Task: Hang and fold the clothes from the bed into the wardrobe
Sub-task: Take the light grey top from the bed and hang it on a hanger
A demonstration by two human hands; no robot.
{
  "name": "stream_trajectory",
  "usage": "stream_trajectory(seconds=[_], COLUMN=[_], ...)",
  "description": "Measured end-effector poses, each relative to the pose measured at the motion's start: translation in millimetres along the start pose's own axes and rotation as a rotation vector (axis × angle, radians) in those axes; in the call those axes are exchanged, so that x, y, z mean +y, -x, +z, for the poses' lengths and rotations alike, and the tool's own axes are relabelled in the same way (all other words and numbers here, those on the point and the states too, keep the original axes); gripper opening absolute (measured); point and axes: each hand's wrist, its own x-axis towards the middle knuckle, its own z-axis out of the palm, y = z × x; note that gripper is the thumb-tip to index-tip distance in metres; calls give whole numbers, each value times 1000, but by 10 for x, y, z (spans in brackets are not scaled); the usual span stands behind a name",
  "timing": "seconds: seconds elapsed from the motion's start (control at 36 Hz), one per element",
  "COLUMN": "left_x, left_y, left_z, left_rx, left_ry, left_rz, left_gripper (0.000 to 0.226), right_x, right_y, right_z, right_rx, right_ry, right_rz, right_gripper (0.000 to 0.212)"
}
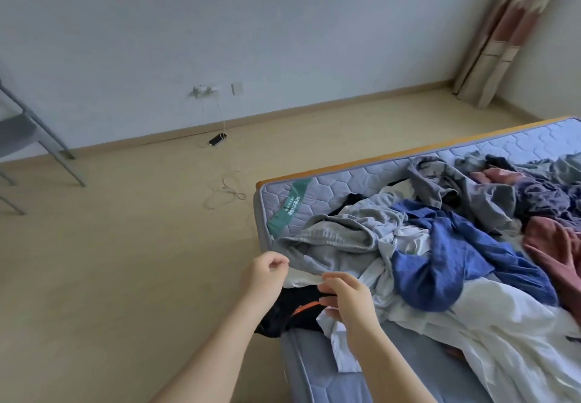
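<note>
A heap of clothes lies on the bare quilted mattress (333, 189) at the right. Nearest the corner is a light grey garment (333, 239). My left hand (267, 273) pinches its hem at the mattress corner with curled fingers. My right hand (345, 299) pinches the same pale hem a little to the right. Under both hands a black garment with an orange stripe (295, 311) hangs over the bed's edge. Behind lie a blue garment (446, 261), a white one (509, 339), a dark grey one (456, 192) and a pink one (559, 245). No wardrobe is in view.
Pale wooden floor spreads to the left of the bed. A black charger (217, 139) and loose white cable loops (226, 192) lie on it below a wall socket (204, 90). Grey chair legs (47, 141) stand at far left. A curtain (503, 34) hangs at the back right.
</note>
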Motion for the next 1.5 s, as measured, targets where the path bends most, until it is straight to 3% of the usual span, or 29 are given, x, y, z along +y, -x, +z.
stream_trajectory(seconds=[0.31,0.5,0.83,0.97,1.14,1.22,1.31,1.39,1.5], left_x=[62,-20,-233,-314,-402,-410,-415,-396,-342], left_y=[-1145,-1974,-2822,-2924,-2958,-2913,-2873,-2826,-2786], left_z=[629,888,1339,1472,1620,1711,1799,1870,1894], left_rx=[-282,-371,-525,-638,-740,-734,-660,-581,-562], left_ry=[-259,-463,-675,-748,-894,-965,-1020,-1034,-1002], left_rz=[2,-5,-15,27,134,155,179,176,82], left_gripper=[26,16,23,42,70,78,62,44,47], right_x=[-14,24,15,51,173,250,264,251,230], right_y=[-937,-1707,-2759,-2866,-2964,-2983,-2941,-2912,-2874], right_z=[-363,-372,-448,-523,-564,-556,-552,-566,-620], right_rx=[204,273,424,486,444,350,292,302,334], right_ry=[20,80,324,445,502,442,405,331,330], right_rz=[82,165,220,270,166,162,156,195,232], right_gripper=[22,20,28,19,18,24,35,47,48])
